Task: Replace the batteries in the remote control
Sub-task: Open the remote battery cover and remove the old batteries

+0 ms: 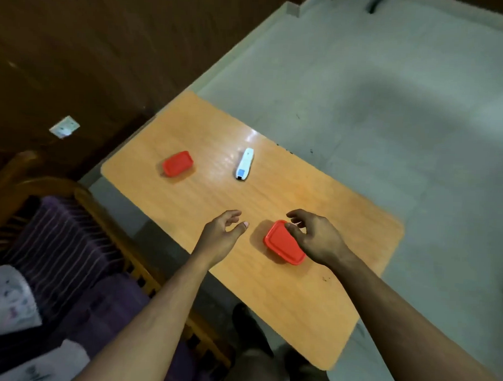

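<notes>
So you're barely started: both hands hang loosely spread, holding nothing, right one over the near red box. Remote sits untouched; probably pop that lid next.

Floor: pale grey-green smooth floor — softly shadowed.
Wall: dark brown wood-panelled wall, with a white socket plate.
Furniture: orange wood-grain surface with glare; wooden-framed seat — purple striped cushion.

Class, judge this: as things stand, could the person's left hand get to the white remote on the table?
Probably yes. The left hand hovers open over bare table, and nothing lies between it and the remote; both red boxes sit off to the sides.
</notes>
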